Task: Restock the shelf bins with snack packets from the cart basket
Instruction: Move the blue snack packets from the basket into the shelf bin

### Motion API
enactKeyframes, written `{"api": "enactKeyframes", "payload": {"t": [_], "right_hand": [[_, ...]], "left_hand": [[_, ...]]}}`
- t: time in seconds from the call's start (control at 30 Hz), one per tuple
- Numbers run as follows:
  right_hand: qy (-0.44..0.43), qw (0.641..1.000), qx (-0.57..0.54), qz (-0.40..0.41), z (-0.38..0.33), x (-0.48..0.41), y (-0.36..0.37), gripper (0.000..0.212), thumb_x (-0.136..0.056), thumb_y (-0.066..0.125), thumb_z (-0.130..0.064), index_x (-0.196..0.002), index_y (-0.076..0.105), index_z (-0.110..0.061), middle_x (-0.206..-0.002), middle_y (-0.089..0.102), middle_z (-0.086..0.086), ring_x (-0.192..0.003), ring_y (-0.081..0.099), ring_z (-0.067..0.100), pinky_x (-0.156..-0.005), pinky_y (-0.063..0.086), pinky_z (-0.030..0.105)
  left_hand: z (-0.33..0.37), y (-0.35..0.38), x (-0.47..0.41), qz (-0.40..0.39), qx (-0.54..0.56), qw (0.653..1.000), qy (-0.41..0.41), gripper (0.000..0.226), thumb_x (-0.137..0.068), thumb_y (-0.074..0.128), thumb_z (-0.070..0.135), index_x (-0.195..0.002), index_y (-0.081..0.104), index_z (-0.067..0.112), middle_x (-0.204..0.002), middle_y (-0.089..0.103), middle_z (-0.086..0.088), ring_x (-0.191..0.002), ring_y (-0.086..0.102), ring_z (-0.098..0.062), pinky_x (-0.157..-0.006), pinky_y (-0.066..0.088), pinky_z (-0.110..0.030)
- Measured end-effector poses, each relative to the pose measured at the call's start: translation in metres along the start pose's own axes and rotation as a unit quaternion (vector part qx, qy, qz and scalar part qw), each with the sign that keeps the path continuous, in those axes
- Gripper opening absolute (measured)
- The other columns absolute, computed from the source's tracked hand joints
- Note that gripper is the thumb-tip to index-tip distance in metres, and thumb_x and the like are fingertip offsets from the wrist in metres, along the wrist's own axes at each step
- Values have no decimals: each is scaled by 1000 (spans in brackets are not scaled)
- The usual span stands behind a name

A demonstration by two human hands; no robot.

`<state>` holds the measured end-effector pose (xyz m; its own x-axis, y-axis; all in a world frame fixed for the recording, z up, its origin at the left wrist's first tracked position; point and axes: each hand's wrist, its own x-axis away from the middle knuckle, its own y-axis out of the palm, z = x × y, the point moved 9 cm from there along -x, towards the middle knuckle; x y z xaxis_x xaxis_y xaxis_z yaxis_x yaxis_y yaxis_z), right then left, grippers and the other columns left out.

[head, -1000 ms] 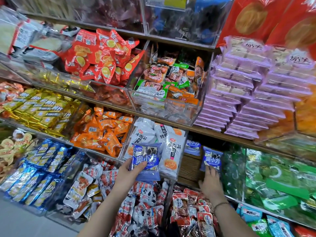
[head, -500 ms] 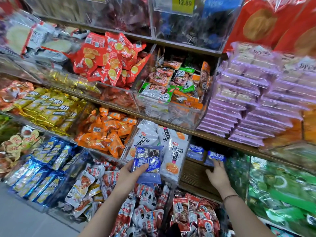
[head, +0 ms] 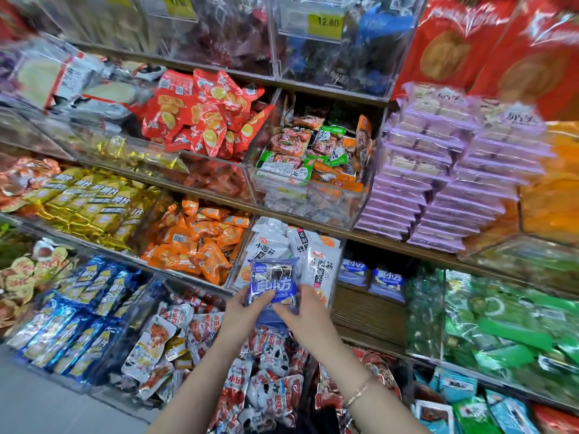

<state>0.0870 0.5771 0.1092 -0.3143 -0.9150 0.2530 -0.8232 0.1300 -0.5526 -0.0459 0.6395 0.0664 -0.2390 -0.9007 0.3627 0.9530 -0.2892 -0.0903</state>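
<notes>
Just below the frame's centre, the left hand (head: 242, 313) and right hand (head: 308, 316) both pinch a blue snack packet (head: 272, 283), held upright before the white packets (head: 322, 264). Right of it, two matching blue packets (head: 387, 281) sit on the wooden shelf (head: 369, 311).

Yellow price label (head: 326, 25); grey floor (head: 47, 408)

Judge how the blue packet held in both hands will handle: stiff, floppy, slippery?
Probably light: the blue packet stands upright in the fingertip grip of the left hand and right hand. Its crinkled film suggests it flexes easily. Glossy, so possibly slippery.
</notes>
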Motion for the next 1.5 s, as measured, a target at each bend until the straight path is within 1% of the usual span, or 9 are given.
{"api": "enactKeyframes", "payload": {"t": [0.17, 0.27, 0.33, 0.6, 0.73, 0.97, 1.13, 1.3, 1.5], "right_hand": [[41, 992, -116, -2, 13, -5, 7, 25, -87, 64, -34, -98, 42, -30, -84, 49, -20, -75, 52, -6, -61, 39, 9], [54, 985, -163, 17, 24, -1, 2, 17, -92, 58, -30, -94, 41, -29, -80, 45, -13, -67, 60, 9, -61, 51, 30], [73, 971, -222, 56, 36, 3, -11, 24, -93, 57, -25, -108, 39, -31, -87, 48, -16, -50, 59, 5, -50, 49, 20], [174, 892, -327, 260, 130, 22, -84, 57, -94, 55, -26, -145, 32, -15, -94, 60, -2, -62, 53, 12, -58, 44, 23], [254, 870, -338, 253, 186, 26, -72, 59, -95, 53, -24, -147, 27, -14, -84, 55, 3, -66, 50, 15, -58, 40, 28], [305, 923, -180, 152, 228, 16, -45, 44, -99, 44, -18, -141, 36, -5, -75, 58, 16, -55, 40, 17, -53, 31, 30], [241, 967, 1, 86, 214, 2, -47, 48, -101, 38, -31, -144, 37, -9, -148, 35, 12, -135, 36, 31, -105, 34, 37], [249, 963, 31, 102, 208, -10, -49, 38, -99, 44, -20, -133, 47, -3, -111, 65, 18, -79, 62, 26, -66, 45, 30], [269, 954, 14, 134, 214, -15, -53, 35, -98, 47, -19, -130, 49, -5, -113, 65, 18, -88, 62, 29, -73, 47, 33]], "left_hand": [[-1, -1, -1, -17, 13, 1000, -1, 31, -81, 74, 32, -109, 66, 21, -112, 69, 5, -99, 67, -10, -80, 52, -18], [-3, -1, 0, -17, 15, 1000, -4, 17, -80, 73, 33, -92, 60, 33, -88, 67, 27, -74, 62, 17, -61, 43, -1], [-1, 0, 0, -17, 14, 1000, -5, 18, -84, 70, 33, -89, 53, 35, -78, 59, 35, -63, 55, 24, -57, 39, -2], [-6, 0, -3, -8, 44, 999, -6, 15, -89, 66, 24, -96, 53, 28, -86, 66, 16, -62, 62, 15, -50, 43, -2], [0, 4, -2, -24, 49, 998, 16, 25, -90, 63, 15, -83, 49, 34, -52, 57, 35, -52, 53, 24, -44, 37, 3], [1, 2, -1, -19, 39, 999, 24, 22, -90, 63, 18, -86, 53, 38, -67, 69, 25, -60, 62, 15, -47, 40, 2], [-2, -1, -3, -16, 27, 999, 27, 12, -90, 64, 21, -97, 63, 30, -82, 74, 15, -74, 70, 1, -66, 53, -16], [2, 0, 2, -26, 29, 999, 20, 17, -90, 64, 22, -91, 57, 38, -72, 70, 28, -68, 66, 11, -57, 47, -6], [3, 1, 4, -29, 26, 999, 5, 14, -90, 64, 25, -103, 61, 30, -95, 75, 8, -79, 70, 0, -62, 49, -6]]}}
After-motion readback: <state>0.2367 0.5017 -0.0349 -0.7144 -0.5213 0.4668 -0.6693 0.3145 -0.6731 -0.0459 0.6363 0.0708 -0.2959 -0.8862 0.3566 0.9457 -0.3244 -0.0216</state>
